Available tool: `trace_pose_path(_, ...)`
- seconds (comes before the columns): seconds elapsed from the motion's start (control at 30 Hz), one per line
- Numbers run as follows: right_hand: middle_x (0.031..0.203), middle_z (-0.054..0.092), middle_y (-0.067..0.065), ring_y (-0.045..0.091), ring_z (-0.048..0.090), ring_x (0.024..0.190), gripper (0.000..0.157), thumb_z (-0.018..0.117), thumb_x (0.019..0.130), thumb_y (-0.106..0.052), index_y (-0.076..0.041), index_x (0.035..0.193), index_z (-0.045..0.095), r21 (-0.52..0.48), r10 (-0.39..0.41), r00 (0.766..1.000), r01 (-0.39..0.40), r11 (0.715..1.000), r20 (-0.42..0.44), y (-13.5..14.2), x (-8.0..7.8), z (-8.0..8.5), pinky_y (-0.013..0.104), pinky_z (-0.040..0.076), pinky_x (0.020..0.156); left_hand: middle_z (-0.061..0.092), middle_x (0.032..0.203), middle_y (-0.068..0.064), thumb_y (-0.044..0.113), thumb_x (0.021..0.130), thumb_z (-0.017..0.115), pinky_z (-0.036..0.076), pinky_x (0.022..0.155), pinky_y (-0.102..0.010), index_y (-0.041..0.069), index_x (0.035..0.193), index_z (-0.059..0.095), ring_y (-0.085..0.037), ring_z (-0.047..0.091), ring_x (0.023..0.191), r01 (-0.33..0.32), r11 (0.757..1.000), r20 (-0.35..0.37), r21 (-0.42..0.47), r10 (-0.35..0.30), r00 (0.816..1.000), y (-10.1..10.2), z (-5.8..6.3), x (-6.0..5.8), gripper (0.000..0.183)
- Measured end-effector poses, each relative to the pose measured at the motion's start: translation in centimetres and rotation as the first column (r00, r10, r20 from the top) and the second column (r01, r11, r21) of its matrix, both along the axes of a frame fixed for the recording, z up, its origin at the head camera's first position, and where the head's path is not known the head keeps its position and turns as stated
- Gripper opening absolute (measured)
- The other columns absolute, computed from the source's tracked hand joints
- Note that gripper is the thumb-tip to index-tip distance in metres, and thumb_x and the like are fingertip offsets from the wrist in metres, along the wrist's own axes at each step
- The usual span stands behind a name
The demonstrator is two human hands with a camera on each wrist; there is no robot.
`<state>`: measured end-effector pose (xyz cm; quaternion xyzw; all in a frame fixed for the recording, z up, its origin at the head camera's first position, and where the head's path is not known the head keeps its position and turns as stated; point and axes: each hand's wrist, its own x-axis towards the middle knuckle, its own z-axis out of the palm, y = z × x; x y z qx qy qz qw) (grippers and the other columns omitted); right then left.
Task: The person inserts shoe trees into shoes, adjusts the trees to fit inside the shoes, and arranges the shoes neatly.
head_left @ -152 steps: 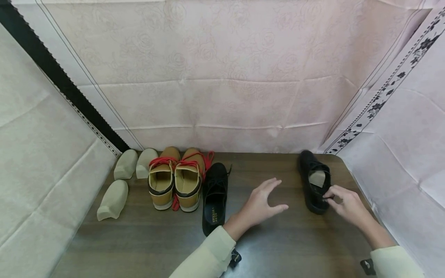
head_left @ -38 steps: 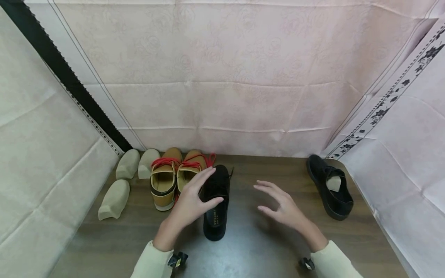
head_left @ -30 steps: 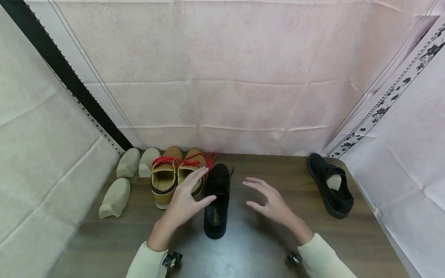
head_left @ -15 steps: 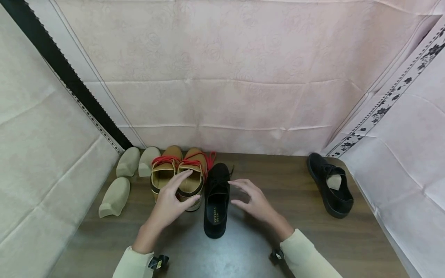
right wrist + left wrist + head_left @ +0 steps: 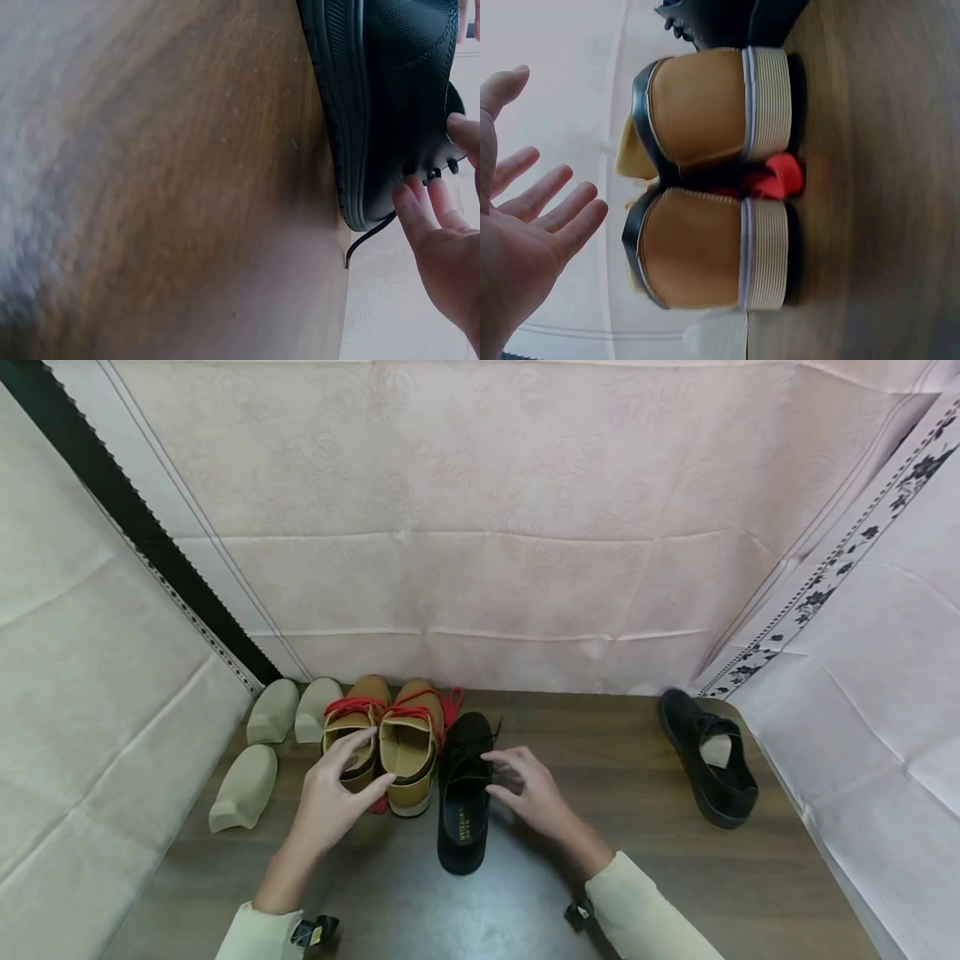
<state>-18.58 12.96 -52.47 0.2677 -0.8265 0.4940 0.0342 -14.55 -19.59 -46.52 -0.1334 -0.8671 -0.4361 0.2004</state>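
A black lace-up shoe [image 5: 463,827] with an insole showing stands in the middle, toe toward the back. My right hand [image 5: 528,789] is at its right side, fingertips at the upper near the laces; in the right wrist view the thumb [image 5: 463,129] lies at the shoe's collar, spread apart from the fingers. Left of it stand two tan shoes with red laces, a right one [image 5: 410,793] and a left one [image 5: 367,687]. My left hand [image 5: 330,797] hovers over the left tan shoe's heel, fingers spread, holding nothing; it hides part of that shoe.
Three pale shoe inserts sit at the far left: one in front [image 5: 243,789], two behind, such as the back-left insert [image 5: 272,714]. At the right end another black shoe [image 5: 693,760] holds a pale insert [image 5: 716,750]. Cloth-covered walls [image 5: 480,610] bound the wooden table [image 5: 585,727].
Earlier my right hand was at the far-right black shoe, which has since turned and shifted right. Both hands then moved left, the right to the middle black shoe, the left over the tan pair.
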Motion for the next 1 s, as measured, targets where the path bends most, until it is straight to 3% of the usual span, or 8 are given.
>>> trace_pose_path(0.13, 0.125, 0.058, 0.012, 0.027, 0.068, 0.111, 0.049, 0.075, 0.095, -0.015, -0.025, 0.141, 0.060, 0.047, -0.005, 1.000, 0.006, 0.999, -0.011, -0.2, 0.0, 0.1, 0.036, 0.060, 0.093, 0.064, 0.139, -0.007, 0.016, 0.081, 0.090, 0.054, 0.099, -0.041, 0.015, 0.141, 0.062, -0.028, 0.062, 0.126, -0.038, 0.999, -0.017, -0.022, 0.038, 0.999, -0.8, 0.1, 0.0, 0.066)
trace_pose_path(0.33, 0.125, 0.056, 0.004, 0.019, 0.067, 0.112, 0.048, 0.072, 0.098, -0.014, -0.028, 0.141, 0.059, 0.118, -0.023, 1.000, 0.021, 0.993, 0.010, -0.3, 0.1, 0.3, 0.028, 0.058, 0.094, 0.064, 0.137, -0.008, 0.015, 0.081, 0.089, 0.047, 0.100, -0.012, 0.014, 0.140, 0.063, -0.027, 0.062, 0.123, -0.061, 0.998, -0.017, -0.022, 0.060, 0.998, -2.0, 0.0, -0.1, 0.065)
trace_pose_path(0.43, 0.123, 0.057, 0.002, 0.015, 0.067, 0.111, 0.044, 0.072, 0.098, -0.015, -0.028, 0.138, 0.061, 0.122, -0.045, 0.999, 0.044, 0.992, 0.006, -0.4, 0.1, 0.3, 0.026, 0.058, 0.094, 0.064, 0.138, -0.010, 0.014, 0.081, 0.089, 0.041, 0.097, -0.004, 0.012, 0.139, 0.063, -0.026, 0.061, 0.123, -0.079, 0.997, -0.019, -0.024, 0.078, 0.997, -2.5, 0.0, -0.2, 0.064)
trace_pose_path(0.67, 0.119, 0.060, 0.003, 0.014, 0.067, 0.107, 0.042, 0.075, 0.095, -0.013, -0.024, 0.133, 0.062, 0.113, -0.077, 0.996, 0.081, 0.990, -0.039, -0.8, 0.3, 0.4, 0.027, 0.059, 0.091, 0.064, 0.137, -0.013, 0.013, 0.081, 0.089, 0.040, 0.097, -0.004, 0.009, 0.140, 0.063, -0.031, 0.061, 0.118, -0.116, 0.992, -0.042, -0.040, 0.115, 0.993, -4.0, -0.1, -0.1, 0.064)
trace_pose_path(0.8, 0.119, 0.060, 0.003, 0.016, 0.068, 0.108, 0.043, 0.075, 0.094, -0.010, -0.025, 0.132, 0.062, 0.082, -0.089, 0.996, 0.089, 0.993, -0.005, -1.0, 0.4, 0.5, 0.029, 0.059, 0.092, 0.063, 0.137, -0.015, 0.011, 0.082, 0.088, 0.038, 0.098, -0.004, 0.005, 0.140, 0.061, -0.036, 0.060, 0.117, -0.131, 0.991, -0.036, -0.034, 0.130, 0.991, -4.9, -0.1, 0.1, 0.064)
trace_pose_path(1.0, 0.120, 0.061, 0.005, 0.019, 0.071, 0.109, 0.044, 0.076, 0.093, -0.008, -0.024, 0.131, 0.062, 0.035, -0.102, 0.995, 0.101, 0.994, 0.022, -1.1, 0.6, 0.5, 0.029, 0.060, 0.091, 0.063, 0.138, -0.015, 0.009, 0.082, 0.087, 0.036, 0.095, -0.001, 0.007, 0.141, 0.061, -0.020, 0.059, 0.114, -0.193, 0.980, -0.038, -0.054, 0.192, 0.981, -6.4, -0.1, 0.5, 0.064)
